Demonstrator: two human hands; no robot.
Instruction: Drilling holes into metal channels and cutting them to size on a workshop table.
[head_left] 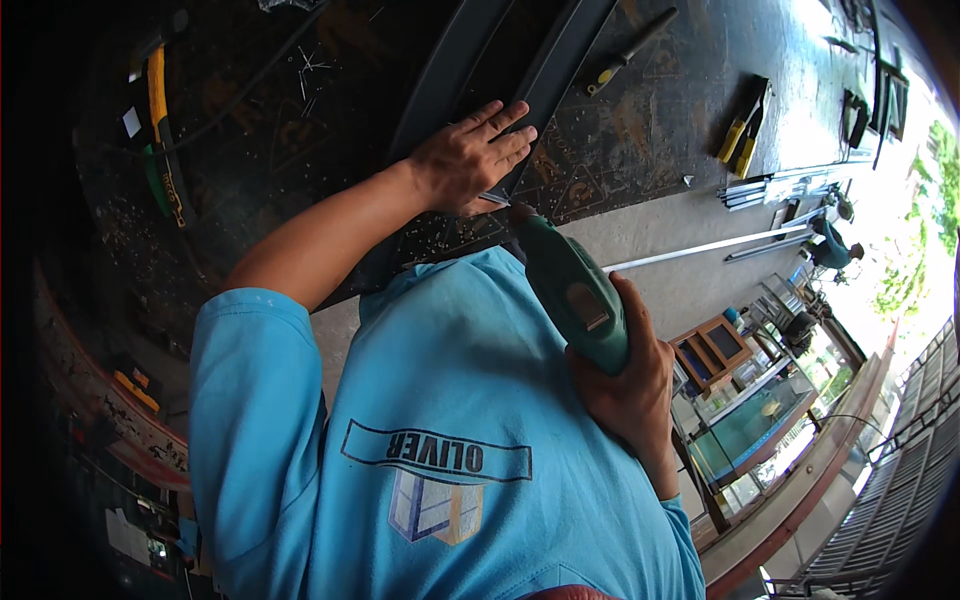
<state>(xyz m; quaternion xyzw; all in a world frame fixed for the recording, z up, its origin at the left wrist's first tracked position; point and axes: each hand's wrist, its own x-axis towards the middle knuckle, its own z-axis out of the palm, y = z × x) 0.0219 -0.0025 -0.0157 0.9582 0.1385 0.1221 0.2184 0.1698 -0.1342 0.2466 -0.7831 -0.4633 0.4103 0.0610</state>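
My left hand (470, 160) lies palm down on a long dark metal channel (548, 75), fingers straightened and slightly apart; its thumb is hidden. A second dark strip (445, 60) runs alongside on the dark worktop (290, 130). My right hand (630, 390) grips a green power drill (570, 290), held across the front of my blue shirt. The drill's chuck and thin bit point at the channel just below my left hand; whether the tip touches it I cannot tell.
Yellow-handled cutters (745, 130), a round file (630, 52) and a yellow-black tool (160, 90) lie on the worktop. Metal bars (760, 190) and a long pale rod (700, 250) are beyond its right side. A person (832, 245) crouches in the background near glass tanks (750, 420).
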